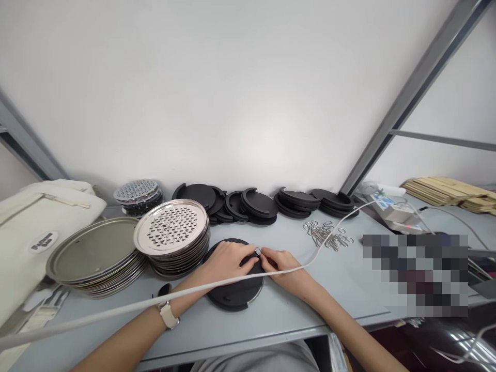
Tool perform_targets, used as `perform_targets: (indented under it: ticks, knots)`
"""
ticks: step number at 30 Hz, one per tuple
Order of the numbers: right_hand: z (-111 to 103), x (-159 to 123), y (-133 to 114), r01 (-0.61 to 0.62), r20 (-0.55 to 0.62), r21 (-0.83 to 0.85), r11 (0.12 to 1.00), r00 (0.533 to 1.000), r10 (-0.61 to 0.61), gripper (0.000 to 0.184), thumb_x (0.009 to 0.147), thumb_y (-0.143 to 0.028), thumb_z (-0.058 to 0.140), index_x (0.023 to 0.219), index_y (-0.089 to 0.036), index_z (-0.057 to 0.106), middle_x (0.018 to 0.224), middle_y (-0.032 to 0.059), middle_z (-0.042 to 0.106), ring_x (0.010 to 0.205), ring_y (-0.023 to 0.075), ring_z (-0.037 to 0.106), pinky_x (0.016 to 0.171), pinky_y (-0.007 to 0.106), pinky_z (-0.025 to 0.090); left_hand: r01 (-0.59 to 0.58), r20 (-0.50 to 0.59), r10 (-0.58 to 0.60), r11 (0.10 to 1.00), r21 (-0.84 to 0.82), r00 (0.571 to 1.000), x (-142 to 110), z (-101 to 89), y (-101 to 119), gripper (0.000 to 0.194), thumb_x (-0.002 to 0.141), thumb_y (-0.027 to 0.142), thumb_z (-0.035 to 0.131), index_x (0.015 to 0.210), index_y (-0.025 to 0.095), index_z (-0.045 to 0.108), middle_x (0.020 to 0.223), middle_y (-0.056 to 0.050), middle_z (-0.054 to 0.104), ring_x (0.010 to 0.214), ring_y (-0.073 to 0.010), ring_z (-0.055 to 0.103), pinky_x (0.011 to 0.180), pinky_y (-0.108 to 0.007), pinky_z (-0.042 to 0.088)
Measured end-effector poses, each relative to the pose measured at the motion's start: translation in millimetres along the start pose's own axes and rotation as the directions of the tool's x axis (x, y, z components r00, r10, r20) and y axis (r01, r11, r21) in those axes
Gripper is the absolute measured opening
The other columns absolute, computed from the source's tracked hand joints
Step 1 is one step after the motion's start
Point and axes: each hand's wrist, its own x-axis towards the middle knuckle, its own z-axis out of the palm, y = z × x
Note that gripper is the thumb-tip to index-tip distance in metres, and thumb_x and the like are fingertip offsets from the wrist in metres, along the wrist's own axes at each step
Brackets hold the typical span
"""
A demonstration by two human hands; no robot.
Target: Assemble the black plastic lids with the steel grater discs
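Left hand (232, 258): fingertips pinched on a small metal loop (258, 251), over the black disc (236, 294).
Right hand (289, 271): fingertips closed on the same loop.
Joining of loop and disc: cannot be told.
Loose metal hooks (327, 236): beyond the right hand, apart from any disc.
Other black discs (260, 203): beyond both hands, on the bench (302, 315).

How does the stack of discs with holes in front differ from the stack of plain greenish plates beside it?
The front perforated stack has a holed top, while the plain plate stack has a smooth, unpierced-looking one. The perforated stack is silvery on top; the plain plate stack is grey-green. The perforated stack also looks taller than the plain plate stack. Both are round.
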Motion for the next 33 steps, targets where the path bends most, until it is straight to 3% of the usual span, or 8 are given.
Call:
perform_targets:
  ticks: [21, 26, 33]
  knots:
    - [-0.4, -0.6, -1.7, -0.012, -0.025, 0.032, 0.999, 1.000, 0.012, 0.015, 0.091, -0.024, 0.034, 0.076, -0.024, 0.034, 0.058, -0.0056, 0.040, 0.050, 0.0126, 0.038, 0.051, 0.024, 0.025, 0.004, 0.001, -0.004, 1.000, 0.008, 1.000, 0.0, -0.3, 0.6, 0.016, 0.092, 0.030, 0.050, 0.080, 0.021, 0.052, 0.074, 0.001, 0.062, 0.065, -0.0159, 0.057, 0.055, -0.026, 0.029]
    - [2.7, -0.1, 1.4, -0.005, -0.050, 0.007, 1.000, 0.999, 0.005, 0.017, 0.094, -0.027, 0.030, 0.079, -0.024, 0.036, 0.060, -0.0043, 0.042, 0.051, 0.0141, 0.041, 0.052, 0.025, 0.027, 0.006, -0.001, -0.006, 1.000, 0.018, 1.000, 0.0, 0.4, 0.6, 0.018, 0.093, 0.032, 0.048, 0.079, 0.021, 0.051, 0.072, 0.001, 0.061, 0.064, -0.0161, 0.056, 0.056, -0.026, 0.029]
    - [-1.9, -1.6, -2.5, -0.028, -0.050, 0.103, 0.994, 0.998, 0.034, 0.020, 0.096, -0.032, 0.028, 0.080, -0.024, 0.036, 0.063, -0.0037, 0.047, 0.053, 0.0146, 0.046, 0.054, 0.024, 0.033, 0.010, 0.004, -0.010, 1.000, 0.027, 1.000, -0.1, 0.0, 0.2, 0.018, 0.093, 0.032, 0.047, 0.079, 0.022, 0.053, 0.072, 0.001, 0.060, 0.064, -0.0166, 0.057, 0.055, -0.027, 0.029]
